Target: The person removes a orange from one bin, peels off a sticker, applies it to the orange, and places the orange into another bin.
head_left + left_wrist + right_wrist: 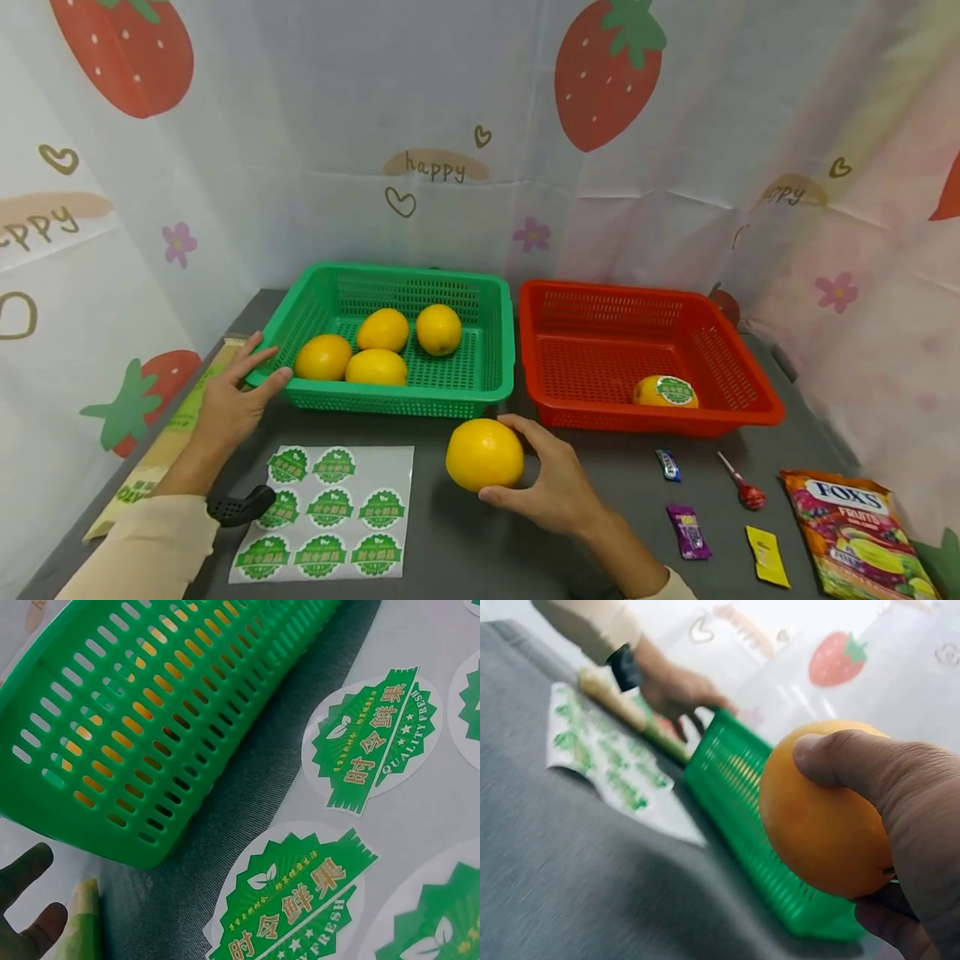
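Observation:
My right hand (pixel 551 479) grips an orange (pixel 485 455) between thumb and fingers, in front of the green basket. The right wrist view shows the thumb pressed on the side of this orange (pixel 817 817). At the front left corner of the green basket (pixel 442 400), my left hand (pixel 236 400) has its fingers spread, with fingertips right at the rim. Several more oranges (pixel 377 367) lie inside that basket. A sheet of green round stickers (pixel 408 500) lies flat on the table between my arms.
A red basket (pixel 585 417) stands right of the green one, holding an orange with a sticker (pixel 645 392). To the front right lie small wrapped candies (pixel 688 532), a lollipop (pixel 750 496) and a FOX'S bag (pixel 855 533). A long yellow-green package (pixel 176 425) lies beneath my left forearm.

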The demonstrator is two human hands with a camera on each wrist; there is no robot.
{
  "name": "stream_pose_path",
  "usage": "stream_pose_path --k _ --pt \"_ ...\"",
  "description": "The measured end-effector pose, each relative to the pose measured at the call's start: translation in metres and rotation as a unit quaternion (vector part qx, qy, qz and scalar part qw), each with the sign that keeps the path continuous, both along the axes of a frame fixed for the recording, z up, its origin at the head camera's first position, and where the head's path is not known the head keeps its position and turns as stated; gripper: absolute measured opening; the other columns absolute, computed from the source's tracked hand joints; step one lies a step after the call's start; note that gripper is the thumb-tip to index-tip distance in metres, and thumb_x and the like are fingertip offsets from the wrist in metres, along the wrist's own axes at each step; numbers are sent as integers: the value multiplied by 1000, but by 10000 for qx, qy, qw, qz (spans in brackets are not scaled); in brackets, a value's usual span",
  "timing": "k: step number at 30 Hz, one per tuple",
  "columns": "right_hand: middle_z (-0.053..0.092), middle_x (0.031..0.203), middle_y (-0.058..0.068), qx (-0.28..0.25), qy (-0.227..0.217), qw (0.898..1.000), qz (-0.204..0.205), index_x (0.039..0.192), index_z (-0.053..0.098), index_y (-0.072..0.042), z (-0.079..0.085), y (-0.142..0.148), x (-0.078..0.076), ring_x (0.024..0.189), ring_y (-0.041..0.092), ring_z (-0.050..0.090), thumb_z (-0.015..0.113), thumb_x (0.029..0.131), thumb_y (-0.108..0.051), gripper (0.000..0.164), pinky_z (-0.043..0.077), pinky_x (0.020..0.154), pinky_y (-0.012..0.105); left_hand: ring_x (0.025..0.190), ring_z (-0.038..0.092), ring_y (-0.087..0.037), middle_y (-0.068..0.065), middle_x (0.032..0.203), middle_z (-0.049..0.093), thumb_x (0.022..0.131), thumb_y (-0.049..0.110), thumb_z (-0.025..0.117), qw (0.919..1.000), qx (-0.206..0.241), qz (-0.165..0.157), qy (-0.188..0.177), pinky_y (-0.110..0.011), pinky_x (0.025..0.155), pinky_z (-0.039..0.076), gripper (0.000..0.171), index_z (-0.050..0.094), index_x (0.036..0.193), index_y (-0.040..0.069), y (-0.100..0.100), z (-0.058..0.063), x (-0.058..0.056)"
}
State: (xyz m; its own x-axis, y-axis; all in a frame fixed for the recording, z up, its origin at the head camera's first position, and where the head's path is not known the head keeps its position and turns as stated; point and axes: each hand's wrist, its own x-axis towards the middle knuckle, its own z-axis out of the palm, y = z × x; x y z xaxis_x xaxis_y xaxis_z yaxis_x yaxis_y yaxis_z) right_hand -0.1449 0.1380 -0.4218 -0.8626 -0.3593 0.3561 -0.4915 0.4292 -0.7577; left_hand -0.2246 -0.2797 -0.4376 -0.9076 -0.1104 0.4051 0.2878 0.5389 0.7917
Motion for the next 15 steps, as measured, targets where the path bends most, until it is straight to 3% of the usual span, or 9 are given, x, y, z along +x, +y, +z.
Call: stream_pose_path --k 4,8,10,12,15 --pt "58 123 -8 143 -320 9993 -112 134 52 -14 -17 9 8 99 14 59 85 70 -46 79 50 84 39 136 30 -39 -11 154 28 94 29 65 9994 -116 43 -313 -20 101 33 60 45 143 1 -1 6 3" --pt "58 122 -8 270 -439 9986 -141 134 52 -12 -30 14 11 100 12 58 84 69 -48 81 50 85 38 123 42 -47 -22 150 33 93 32 65 9982 -185 193 -537 -9 73 39 71 32 151 7 -2 15 9" --pt "58 122 -8 289 -472 9983 -159 134 53 -11 -34 16 12 102 12 58 85 69 -48 81 49 87 39 119 42 -49 -27 146 34 93 33 65 9980 -199 232 -554 -17 69 45 75 28 153 7 -1 18 10" --pt "57 123 -9 365 -525 9978 -191 133 53 -12 -39 18 13 104 12 57 85 69 -49 81 48 89 41 120 40 -50 -29 145 32 93 32 65 9983 -186 285 -471 -32 76 49 77 24 154 7 1 20 12" --pt "56 125 -10 443 -591 9970 -212 134 53 -13 -45 19 15 107 12 55 84 69 -51 82 45 92 45 123 41 -42 -20 147 36 94 27 64 9974 99 709 -18 -43 88 43 72 26 153 10 6 20 17"
